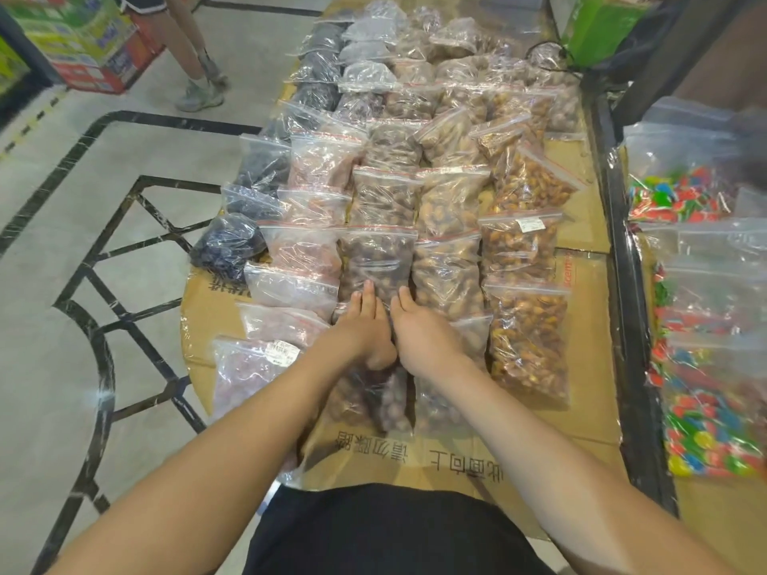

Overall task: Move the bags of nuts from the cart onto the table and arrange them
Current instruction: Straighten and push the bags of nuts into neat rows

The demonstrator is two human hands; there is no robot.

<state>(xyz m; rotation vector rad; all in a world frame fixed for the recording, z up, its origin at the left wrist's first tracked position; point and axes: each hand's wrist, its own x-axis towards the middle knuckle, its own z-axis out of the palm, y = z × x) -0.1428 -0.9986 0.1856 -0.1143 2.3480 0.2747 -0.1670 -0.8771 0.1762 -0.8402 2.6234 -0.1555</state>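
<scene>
The left hand (365, 325) and the right hand (419, 329) lie side by side, almost touching, palms down with straight fingers on a zip-seal bag of dark brown nuts (375, 259) in the middle column of the display. Neither hand grips anything; the fingers are flat and extended, pressing the plastic.

The bags of nuts lie in overlapping columns on flattened cardboard (415, 458) that covers the table. From left to right the columns hold dark, nearly black contents (230, 246), pinkish-red pieces (303, 251), dark brown nuts, paler tan nuts (448, 267) and golden-orange nuts (527, 342). Every bag is clear with a red strip at the seal.

A white price sticker (282, 350) sits on the nearest pinkish bag and another white sticker (531, 224) on an orange-nut bag; the print on both is too small to read. The cardboard carries black Chinese characters seen upside down, near the front edge, and more on the left flap (224, 284); red lettering on the right reads partly "cem".

To the right, beyond a black frame (622, 284), bags of brightly coloured candies (714, 433) are stacked. Another person's legs and sneakers (199, 93) stand on the tiled floor at upper left, beside printed cartons (83, 39).
</scene>
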